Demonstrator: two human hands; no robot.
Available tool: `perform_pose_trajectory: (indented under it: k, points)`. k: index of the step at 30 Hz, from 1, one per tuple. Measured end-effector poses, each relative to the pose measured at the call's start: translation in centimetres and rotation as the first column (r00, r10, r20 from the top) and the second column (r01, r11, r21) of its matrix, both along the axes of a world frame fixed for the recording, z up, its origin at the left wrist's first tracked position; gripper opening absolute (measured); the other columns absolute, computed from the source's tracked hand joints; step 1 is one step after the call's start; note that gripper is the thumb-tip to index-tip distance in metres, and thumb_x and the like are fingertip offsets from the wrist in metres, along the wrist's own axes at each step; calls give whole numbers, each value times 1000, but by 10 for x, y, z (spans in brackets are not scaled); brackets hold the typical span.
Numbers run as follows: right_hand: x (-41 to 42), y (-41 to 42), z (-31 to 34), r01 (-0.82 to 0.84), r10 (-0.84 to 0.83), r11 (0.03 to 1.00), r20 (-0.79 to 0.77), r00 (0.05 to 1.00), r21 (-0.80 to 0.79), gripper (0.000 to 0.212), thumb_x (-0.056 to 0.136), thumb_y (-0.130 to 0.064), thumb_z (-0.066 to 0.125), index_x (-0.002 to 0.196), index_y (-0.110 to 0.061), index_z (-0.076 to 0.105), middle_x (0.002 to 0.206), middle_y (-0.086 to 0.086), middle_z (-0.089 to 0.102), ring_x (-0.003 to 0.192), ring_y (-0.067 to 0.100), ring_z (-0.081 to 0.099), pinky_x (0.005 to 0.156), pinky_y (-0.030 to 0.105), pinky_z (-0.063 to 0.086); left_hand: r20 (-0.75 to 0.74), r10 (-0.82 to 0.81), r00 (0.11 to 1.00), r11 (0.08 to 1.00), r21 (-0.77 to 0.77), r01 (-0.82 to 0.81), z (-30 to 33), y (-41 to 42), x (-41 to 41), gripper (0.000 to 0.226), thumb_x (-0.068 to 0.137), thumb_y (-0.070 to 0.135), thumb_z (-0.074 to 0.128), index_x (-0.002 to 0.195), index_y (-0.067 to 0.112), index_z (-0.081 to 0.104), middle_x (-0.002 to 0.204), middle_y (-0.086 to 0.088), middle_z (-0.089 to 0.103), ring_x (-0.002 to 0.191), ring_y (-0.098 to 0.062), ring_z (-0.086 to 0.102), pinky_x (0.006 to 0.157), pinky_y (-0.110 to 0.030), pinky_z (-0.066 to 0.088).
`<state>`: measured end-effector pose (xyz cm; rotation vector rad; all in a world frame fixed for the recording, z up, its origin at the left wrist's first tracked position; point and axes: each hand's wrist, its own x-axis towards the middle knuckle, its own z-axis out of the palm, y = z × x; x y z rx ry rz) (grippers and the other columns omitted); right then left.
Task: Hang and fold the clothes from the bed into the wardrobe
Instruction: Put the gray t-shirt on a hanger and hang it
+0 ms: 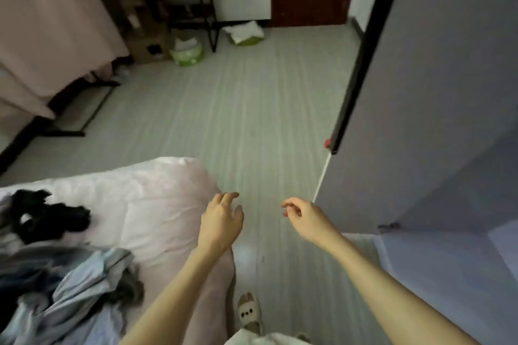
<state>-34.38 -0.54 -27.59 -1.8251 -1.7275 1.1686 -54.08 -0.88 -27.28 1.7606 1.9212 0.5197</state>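
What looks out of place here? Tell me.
Unfolded clothes lie heaped on the bed: a black garment and a crumpled light blue garment. Both hands, left and right, hold nothing.

There is only one view, from a wide-angle camera on the person's head. It looks forward and down, close above both forearms. The bed [157,204] fills the lower left, the wardrobe [437,92] stands at the right, and the floor [252,109] stretches ahead.

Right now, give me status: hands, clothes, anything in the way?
Left hand and right hand open, holding nothing. Clothes piled on bed. Wardrobe door at right. Floor path open.
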Motion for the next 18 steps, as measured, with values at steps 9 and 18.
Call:
perform_pose_trajectory:
  k: [9,18]
  points:
    - [-221,-4,-43,-533,536,841,16,844,-94,26,94,-9,49,115,-8,64,116,11,66,110,26,60,97,32,44,-37,599,800,793,-113,-599,-38,-122,-213,31,94,16,47,123,10,56,121,-10,55,110,-30,53,88,-43,46]
    - [-428,-16,-110,-805,805,586,190,563,-99,41,92,-22,47,133,-20,47,134,4,51,122,23,47,94,32,39,-333,509,794,745,-293,-600,-117,-165,-391,55,92,20,49,144,18,31,147,-8,30,133,-30,29,95,-41,42]
